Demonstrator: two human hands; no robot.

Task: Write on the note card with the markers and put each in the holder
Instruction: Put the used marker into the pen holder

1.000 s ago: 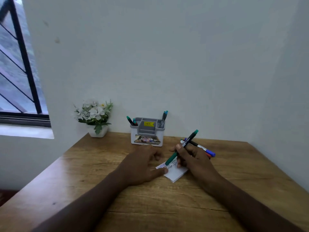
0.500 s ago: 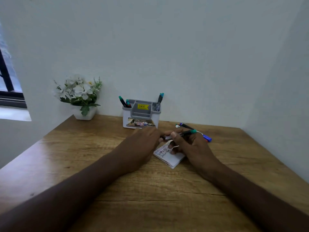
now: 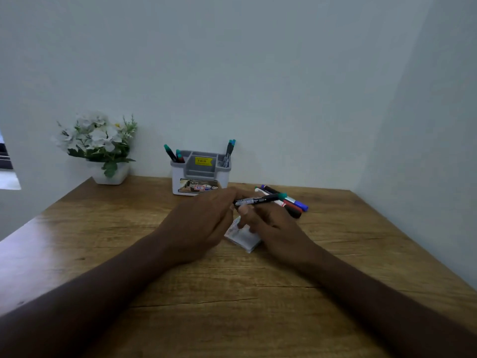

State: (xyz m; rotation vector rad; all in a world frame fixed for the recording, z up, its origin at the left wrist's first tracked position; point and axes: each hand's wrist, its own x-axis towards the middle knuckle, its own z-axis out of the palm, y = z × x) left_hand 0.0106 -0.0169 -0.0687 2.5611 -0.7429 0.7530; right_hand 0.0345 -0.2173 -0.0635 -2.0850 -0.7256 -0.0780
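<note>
The right hand (image 3: 271, 226) is clamped on a green-capped marker (image 3: 258, 200), which lies almost level across its fingers just above the note card (image 3: 244, 237), the green end pointing right. The left hand (image 3: 204, 220) meets it at the marker's left end, its fingers curled in toward that end. Whether they are pinching the marker or a cap there cannot be told, because the hand's own back covers the spot. My guess is that the marker is being capped before it goes into the holder.

A marker like this should be light, stiff and smooth-barrelled. It will not bend or break, but it could roll or slip in a loose grip, so the middle of the barrel is the place to hold it, leaving the ends free. The card looks thin and light and would slide on the wooden table (image 3: 335, 280) unless it is pinned.

Just to the right of the hands, a few loose markers (image 3: 294, 204) lie together on the table. The holder (image 3: 200, 173) stands at the far edge against the wall, with markers already upright in its left and right compartments. A small flower pot (image 3: 109, 173) sits farther left.

Both hands cover most of the card, so what is written on it cannot be read. The marker's tip end is hidden too.
</note>
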